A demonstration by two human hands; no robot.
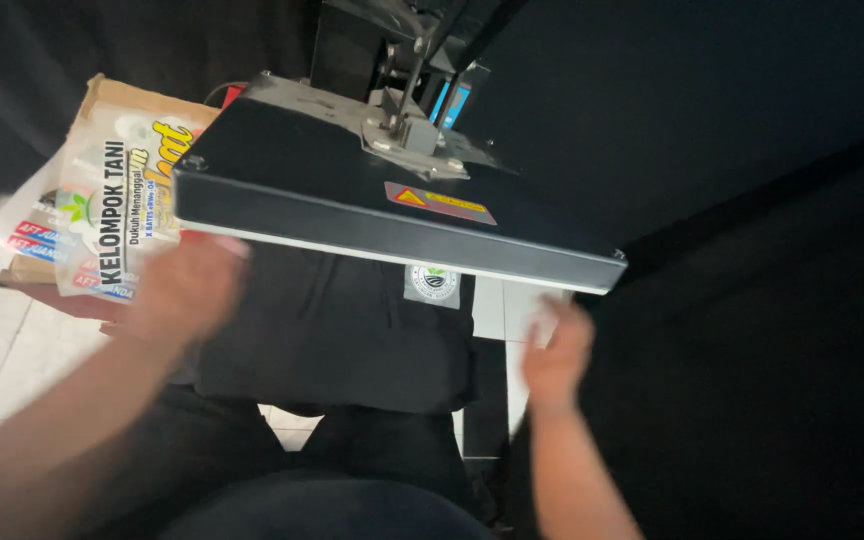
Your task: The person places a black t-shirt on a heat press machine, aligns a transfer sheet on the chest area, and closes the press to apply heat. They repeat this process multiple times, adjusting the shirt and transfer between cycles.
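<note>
The left hand [187, 290], blurred, looks spread and empty at the left edge of the black garment [337, 330]; the right hand [555, 358] lies loose at its right edge, grasping nothing I can make out. The garment is already laid on the lower platen with a small round label [434, 283] showing; the upper plate [372, 205] is raised, so pressing remains. Printed sheets [117, 205] lie left.

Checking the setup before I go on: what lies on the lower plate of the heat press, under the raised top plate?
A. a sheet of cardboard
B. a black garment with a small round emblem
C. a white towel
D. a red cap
B: a black garment with a small round emblem lies spread under the raised top plate, between both hands.
</note>
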